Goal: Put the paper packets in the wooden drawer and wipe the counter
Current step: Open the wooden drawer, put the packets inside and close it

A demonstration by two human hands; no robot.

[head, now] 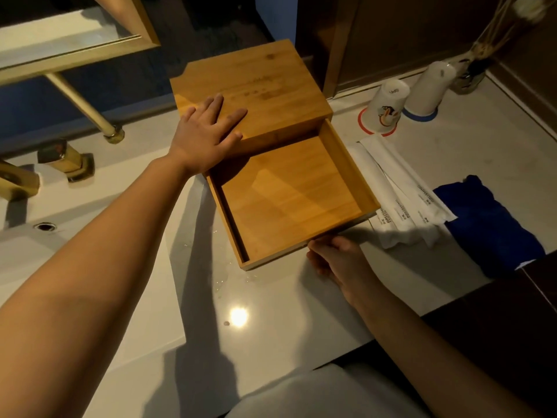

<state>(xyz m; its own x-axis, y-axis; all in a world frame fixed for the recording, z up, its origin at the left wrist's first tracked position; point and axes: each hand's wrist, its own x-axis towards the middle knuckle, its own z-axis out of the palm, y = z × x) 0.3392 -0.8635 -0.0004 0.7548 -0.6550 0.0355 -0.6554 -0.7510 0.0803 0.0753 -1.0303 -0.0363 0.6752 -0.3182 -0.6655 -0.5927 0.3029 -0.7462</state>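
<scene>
**Head view: drawer open and empty, packets lie just right of it, right hand is the nearer one**

Landmark is the wooden drawer [289, 197], pulled well out of its wooden box [250, 92] toward the person. Nothing inside it.

Left hand [208, 131]: flat, fingers spread, palm down on the box lid at its near-left corner. Grips nothing; looks like it's bracing the box.

Right hand [334, 257]: at the drawer's near-right front corner, fingers curled against or under the front edge. Whether it's pinching the edge or only touching, cannot tell; fingertips are hidden. No packet in it.

Paper packets [404, 200]: a small stack of long white sleeves on the counter [271, 312], just beside the drawer's right wall, partly tucked behind its front corner. Long axis runs roughly parallel to that wall, near ends pointing toward the person. Count unclear, three or so.

Blue cloth [485, 224]: further right of the drawer, beyond the packets, touching or overlapping their outer edge.

Water droplets [235, 279] on the counter just in front of the drawer's front edge, so wiping isn't done.

Judgement: packets sit right and slightly beyond the right hand, a short reach. The left would have to cross the drawer. Their axis already matches the drawer's depth, so little turning needed.
</scene>
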